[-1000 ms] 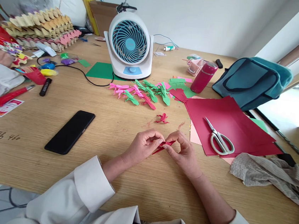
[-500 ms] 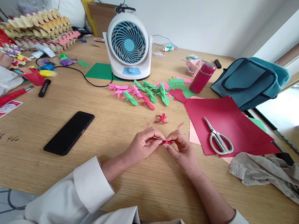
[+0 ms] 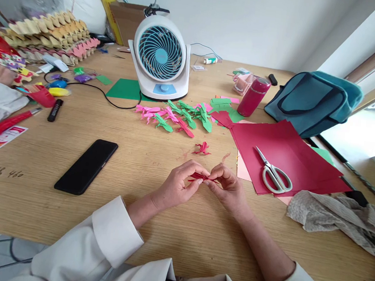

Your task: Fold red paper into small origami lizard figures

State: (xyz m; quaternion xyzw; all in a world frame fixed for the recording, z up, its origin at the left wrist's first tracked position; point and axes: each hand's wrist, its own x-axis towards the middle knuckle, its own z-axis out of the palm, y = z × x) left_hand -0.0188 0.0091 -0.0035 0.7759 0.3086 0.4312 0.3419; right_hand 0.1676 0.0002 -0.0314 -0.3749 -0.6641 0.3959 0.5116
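A small folded piece of red paper (image 3: 199, 176) is held just above the table between my two hands. My left hand (image 3: 180, 182) pinches its left part between thumb and fingertips. On the other side, my right hand (image 3: 227, 188) grips its right end the same way, the fingertips of both hands nearly meeting. The fingers partly cover the paper's folds. Just beyond my hands sits a red origami figure (image 3: 202, 148) with thin legs. Farther back lies a cluster of pink, green and red origami figures (image 3: 179, 116).
Scissors (image 3: 276, 174) lie on red paper sheets (image 3: 306, 159) to my right, near a crumpled grey cloth (image 3: 330, 216). A black phone (image 3: 86, 165) lies to my left. Behind stand a fan (image 3: 160, 59), a red flask (image 3: 254, 96) and a teal bag (image 3: 315, 102).
My left fingers have shifted slightly on the folded red paper, so more of it shows between my hands. Both hands stay in about the same place.
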